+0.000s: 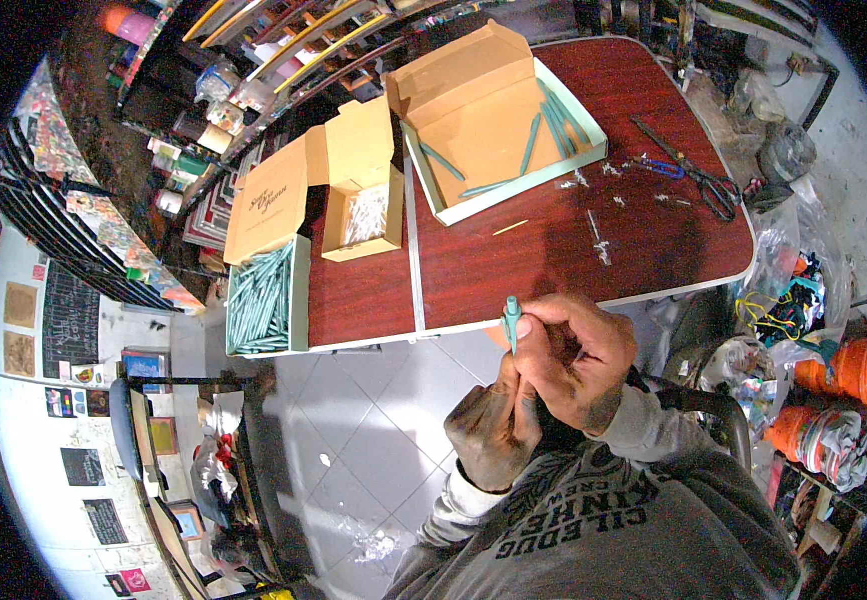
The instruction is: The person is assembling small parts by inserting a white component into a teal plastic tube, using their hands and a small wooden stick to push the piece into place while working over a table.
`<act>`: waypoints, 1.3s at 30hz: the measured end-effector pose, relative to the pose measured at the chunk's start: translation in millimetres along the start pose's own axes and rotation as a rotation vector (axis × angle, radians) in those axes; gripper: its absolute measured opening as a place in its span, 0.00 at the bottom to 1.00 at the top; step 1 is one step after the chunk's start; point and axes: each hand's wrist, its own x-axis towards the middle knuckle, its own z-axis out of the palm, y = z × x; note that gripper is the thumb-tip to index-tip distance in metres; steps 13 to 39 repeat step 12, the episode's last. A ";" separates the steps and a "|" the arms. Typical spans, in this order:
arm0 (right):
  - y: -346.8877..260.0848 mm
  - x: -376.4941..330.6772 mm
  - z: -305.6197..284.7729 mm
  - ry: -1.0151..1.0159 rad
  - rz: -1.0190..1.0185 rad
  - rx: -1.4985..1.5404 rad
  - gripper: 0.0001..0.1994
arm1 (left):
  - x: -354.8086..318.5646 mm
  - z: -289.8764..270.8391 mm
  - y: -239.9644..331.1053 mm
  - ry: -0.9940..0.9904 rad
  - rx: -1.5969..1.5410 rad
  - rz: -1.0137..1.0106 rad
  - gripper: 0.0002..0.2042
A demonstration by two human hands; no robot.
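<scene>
A teal pen (512, 318) stands nearly upright in front of my chest, just off the table's near edge. Thumb and fingers of my right hand (586, 362) close around its upper part. My left hand (494, 430) is closed just below, its fingers pinched at the lower end of the pen, which they largely hide. On the dark red table (544, 265), a box (299, 300) at the left is filled with similar teal pens (260, 298). Beside it, a small cardboard box (362, 245) holds many small white pieces (366, 216).
A shallow open box (514, 192) with several teal pens lies farther back. To its right are black scissors (719, 192), a blue-handled tool (661, 167), and small clear bits (600, 245). A thin yellowish stick (512, 228) lies nearer. Orange containers (844, 370) and plastic bags stand at right.
</scene>
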 end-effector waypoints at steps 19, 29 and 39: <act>12.0 -0.4 11.0 0.067 0.201 0.347 0.08 | 3.4 -9.8 17.8 0.013 -0.169 -0.230 0.15; 12.0 -0.4 11.0 0.067 0.201 0.347 0.08 | 3.4 -9.8 17.8 0.013 -0.169 -0.230 0.15; 12.0 -0.4 11.0 0.067 0.201 0.347 0.08 | 3.4 -9.8 17.8 0.013 -0.169 -0.230 0.15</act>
